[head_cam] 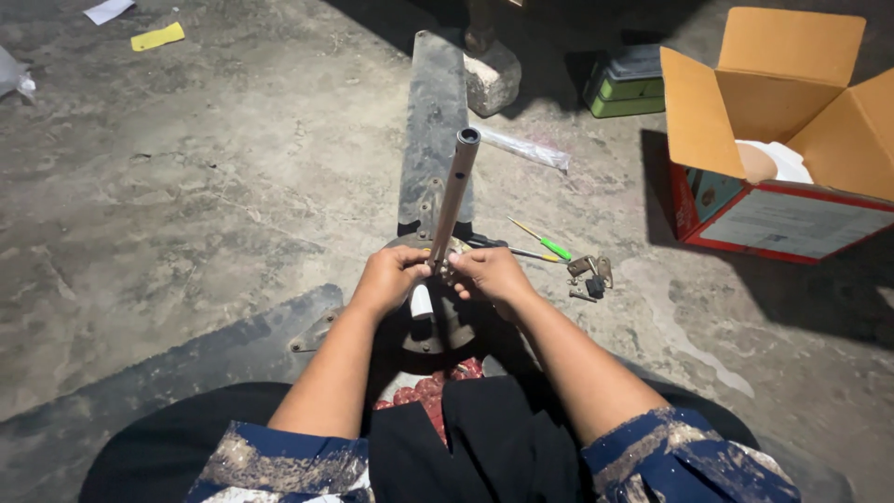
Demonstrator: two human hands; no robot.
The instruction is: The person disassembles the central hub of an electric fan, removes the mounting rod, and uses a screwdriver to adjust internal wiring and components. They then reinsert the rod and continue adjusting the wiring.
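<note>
Both hands, our left hand (389, 279) and right hand (491, 275), are pinched together around the base of the metal tube (453, 196), which stands upright on the fan hub (438, 331); screwdrivers (531, 244) lie just right of it.

A grey metal tube (453, 196) is gripped at its lower end by the left hand (389, 278) and right hand (491, 274), above a dark round hub with long flat blades (434, 112) laid on the concrete floor (205, 196).
</note>
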